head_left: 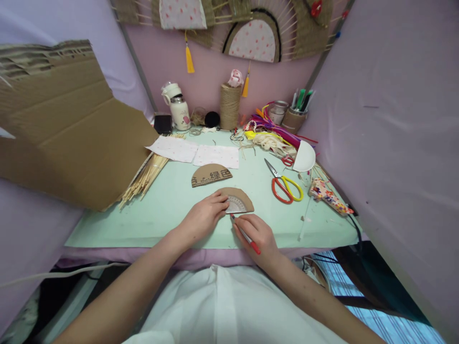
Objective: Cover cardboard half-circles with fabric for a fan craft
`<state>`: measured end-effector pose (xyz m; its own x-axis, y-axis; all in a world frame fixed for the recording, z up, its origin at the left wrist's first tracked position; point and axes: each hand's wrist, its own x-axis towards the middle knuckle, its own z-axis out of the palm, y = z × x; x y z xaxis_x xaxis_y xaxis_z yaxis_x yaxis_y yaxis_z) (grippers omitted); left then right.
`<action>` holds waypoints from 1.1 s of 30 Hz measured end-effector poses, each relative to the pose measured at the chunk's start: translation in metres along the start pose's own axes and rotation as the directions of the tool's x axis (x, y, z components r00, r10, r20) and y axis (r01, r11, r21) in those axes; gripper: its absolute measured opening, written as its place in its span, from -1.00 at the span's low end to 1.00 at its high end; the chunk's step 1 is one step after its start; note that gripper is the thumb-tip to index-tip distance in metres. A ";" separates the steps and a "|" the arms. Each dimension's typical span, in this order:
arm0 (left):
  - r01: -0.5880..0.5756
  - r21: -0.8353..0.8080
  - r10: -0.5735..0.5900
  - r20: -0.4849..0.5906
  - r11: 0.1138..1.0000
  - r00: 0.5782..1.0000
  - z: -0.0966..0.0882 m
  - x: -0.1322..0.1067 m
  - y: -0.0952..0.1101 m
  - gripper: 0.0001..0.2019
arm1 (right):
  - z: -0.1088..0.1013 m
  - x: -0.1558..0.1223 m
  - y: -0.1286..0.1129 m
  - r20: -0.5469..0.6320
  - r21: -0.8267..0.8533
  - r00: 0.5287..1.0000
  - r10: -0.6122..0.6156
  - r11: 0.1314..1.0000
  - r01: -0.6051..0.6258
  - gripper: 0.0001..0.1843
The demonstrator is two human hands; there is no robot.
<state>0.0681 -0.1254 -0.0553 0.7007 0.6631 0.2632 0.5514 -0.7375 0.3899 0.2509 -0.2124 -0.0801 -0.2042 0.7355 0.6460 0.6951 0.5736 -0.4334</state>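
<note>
My left hand (206, 214) lies with fingers stretched out, pressing on the left part of a clear protractor (237, 204). Beneath the protractor is a half-round piece of brown cardboard (247, 198), its curved side facing away from me. In my right hand (261, 235) is a red pen (251, 241), its tip close to the protractor's straight edge. Just beyond, a second cardboard half-circle (211, 175) lies flat, with dark printed characters and tick marks along its straight edge.
Scissors (282, 184) with red and yellow handles lie to the right, near a floral glue gun (328, 195) and a white half-disc (304, 156). Bamboo sticks (147, 177) and a large cardboard sheet (71, 124) are leftward. Behind stand a bottle (179, 112), twine spool (230, 106) and pen holder (294, 119).
</note>
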 end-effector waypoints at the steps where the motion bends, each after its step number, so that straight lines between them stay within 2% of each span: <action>1: 0.002 0.000 -0.002 0.000 1.000 1.000 0.000 0.000 0.000 -0.72 | 0.000 0.000 0.000 0.002 0.001 1.000 0.001 1.000 -0.001 -0.83; 20: 0.010 0.005 -0.010 0.037 1.000 0.999 -0.003 -0.001 -0.001 -0.74 | -0.002 0.002 0.000 -0.016 0.103 1.000 0.006 0.995 -0.004 -0.85; 27: 0.046 0.027 -0.046 -0.006 0.999 0.999 -0.004 -0.001 0.008 -0.73 | -0.002 -0.001 0.001 -0.034 0.101 0.999 -0.013 0.995 0.017 -0.85; 30: 0.107 0.098 -0.104 -0.041 0.989 0.994 -0.006 -0.003 0.017 -0.72 | -0.004 0.000 0.000 -0.034 0.095 0.999 -0.010 0.995 0.013 -0.85; 33: 0.239 0.240 -0.224 -0.088 0.941 0.971 -0.006 -0.003 0.026 -0.72 | -0.004 0.001 0.000 -0.036 0.091 0.999 -0.008 0.996 0.012 -0.86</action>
<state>0.0777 -0.1461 -0.0411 0.5166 0.8203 0.2454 0.7952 -0.5659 0.2178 0.2531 -0.2131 -0.0765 -0.1848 0.7171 0.6720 0.6274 0.6124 -0.4810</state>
